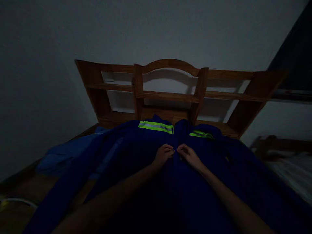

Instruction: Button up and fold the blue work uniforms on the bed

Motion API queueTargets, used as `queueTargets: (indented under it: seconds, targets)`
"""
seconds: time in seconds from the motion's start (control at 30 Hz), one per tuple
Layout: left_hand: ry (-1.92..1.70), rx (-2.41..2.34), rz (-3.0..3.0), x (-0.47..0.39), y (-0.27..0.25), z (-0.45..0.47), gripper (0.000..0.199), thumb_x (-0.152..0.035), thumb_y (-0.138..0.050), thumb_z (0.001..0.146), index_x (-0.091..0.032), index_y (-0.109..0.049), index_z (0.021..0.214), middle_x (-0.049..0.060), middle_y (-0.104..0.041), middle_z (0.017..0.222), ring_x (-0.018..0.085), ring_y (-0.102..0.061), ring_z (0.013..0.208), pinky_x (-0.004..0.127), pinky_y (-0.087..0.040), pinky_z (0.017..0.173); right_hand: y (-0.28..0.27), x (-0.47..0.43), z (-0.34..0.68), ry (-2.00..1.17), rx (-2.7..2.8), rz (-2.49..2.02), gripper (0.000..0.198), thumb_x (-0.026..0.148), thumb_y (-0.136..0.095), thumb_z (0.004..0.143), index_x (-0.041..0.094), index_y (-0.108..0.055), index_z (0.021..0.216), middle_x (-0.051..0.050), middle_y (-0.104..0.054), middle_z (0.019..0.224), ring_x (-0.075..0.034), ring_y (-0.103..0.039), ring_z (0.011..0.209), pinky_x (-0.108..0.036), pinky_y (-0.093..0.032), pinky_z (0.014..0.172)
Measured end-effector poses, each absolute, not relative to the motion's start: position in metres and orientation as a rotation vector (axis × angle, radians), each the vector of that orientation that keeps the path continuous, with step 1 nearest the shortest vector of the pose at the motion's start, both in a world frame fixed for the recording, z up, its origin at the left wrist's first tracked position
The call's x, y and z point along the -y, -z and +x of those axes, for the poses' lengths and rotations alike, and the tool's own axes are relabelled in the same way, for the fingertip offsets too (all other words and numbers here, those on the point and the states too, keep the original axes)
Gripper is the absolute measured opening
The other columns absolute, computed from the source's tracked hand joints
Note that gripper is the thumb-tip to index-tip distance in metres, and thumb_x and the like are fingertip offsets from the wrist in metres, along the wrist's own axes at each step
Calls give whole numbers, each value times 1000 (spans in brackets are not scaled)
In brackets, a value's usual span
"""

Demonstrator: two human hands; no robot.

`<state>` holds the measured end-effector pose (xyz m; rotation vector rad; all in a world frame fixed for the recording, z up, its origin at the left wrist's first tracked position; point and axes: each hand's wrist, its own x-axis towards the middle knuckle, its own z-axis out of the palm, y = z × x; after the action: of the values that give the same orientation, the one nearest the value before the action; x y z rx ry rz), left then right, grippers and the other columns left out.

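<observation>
A dark blue work jacket [141, 146] with yellow-green and silver reflective strips lies spread out in front of me, its sleeves out to both sides. My left hand [165, 154] pinches the cloth at the front opening, below the collar. Just across the opening, my right hand [188, 154] has its fingers curled together on the other front edge. Only a small gap parts the two hands. Whether a button or a zip lies between my fingertips is too dark to make out.
Behind the jacket stands a wooden headboard [168, 96] with open shelves, against a grey wall [156, 32]. Lighter blue cloth [65, 152] lies at the left, under a sleeve. At the right edge is pale bedding [294, 169], and a dark curtain [294, 55] hangs above.
</observation>
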<state>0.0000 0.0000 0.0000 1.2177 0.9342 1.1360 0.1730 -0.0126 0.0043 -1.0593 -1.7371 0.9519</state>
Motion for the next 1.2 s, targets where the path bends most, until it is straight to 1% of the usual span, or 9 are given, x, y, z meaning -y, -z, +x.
queueTargets:
  seconds: [0.13,0.33,0.57,0.67,0.87,0.93,1.03,1.13,1.2]
  targets:
    - [-1153,-967,1285,4,-3,0,36,-35,-77,57,-14,-61,81,2,-65,67,14,-61,61,22,-46,55,-7,13,175,-1028,1699,-1026,27,44,-53,83,17,-55,85,3,-54,60,-11,-51,54,-23,-37,55]
    - [-1163,-970,1358,3,-1,-3,38,-32,-81,52,-15,-62,81,4,-67,73,18,-64,70,24,-48,61,-13,11,175,-1139,1638,-1059,28,43,-57,79,15,-57,82,2,-55,57,-11,-50,53,-23,-37,56]
    - [-1182,-969,1501,2,-2,-1,27,-23,-75,59,-15,-60,80,1,-63,71,14,-62,70,23,-48,65,-18,11,174,-1233,1585,-1076,31,44,-62,73,14,-59,78,2,-56,56,-10,-50,52,-23,-38,56]
    - [-1220,-992,1628,4,-6,0,20,-19,-70,64,-16,-59,80,0,-61,70,11,-59,67,22,-47,63,-19,9,176,-1276,1569,-1070,30,43,-65,70,14,-59,77,2,-57,56,-11,-51,52,-23,-38,56]
    - [-1239,-1073,1776,8,-8,1,11,-19,-63,71,-17,-58,81,0,-60,72,11,-59,68,21,-47,64,-18,9,176,-1282,1538,-1046,26,39,-66,69,14,-61,75,1,-58,58,-10,-52,52,-23,-40,55]
    - [-1298,-1084,1831,11,-14,1,9,-21,-57,78,-18,-57,86,1,-61,79,11,-60,71,21,-48,65,-24,13,175,-1279,1531,-1038,27,41,-64,71,15,-61,77,-1,-60,66,-10,-54,56,-23,-42,57]
    - [-1405,-1123,2031,13,-32,-8,16,-20,-47,84,-21,-55,98,3,-58,98,10,-59,74,22,-48,67,-41,18,187,-1235,1512,-1018,32,44,-60,74,16,-61,90,-3,-63,79,-13,-59,64,-26,-46,63]
    - [-1291,-1259,2340,2,-58,-44,27,-17,-48,82,-23,-53,108,5,-50,119,11,-59,76,25,-49,71,-63,21,227,-939,1525,-1149,38,45,-61,75,18,-58,102,-2,-62,71,-15,-60,63,-28,-47,62]
    - [-1105,-1456,2543,-16,-73,-85,37,-17,-48,81,-25,-49,117,7,-38,135,16,-60,90,29,-49,78,-74,22,267,-663,1535,-1316,40,46,-60,75,18,-57,104,-3,-63,71,-16,-59,60,-28,-46,59]
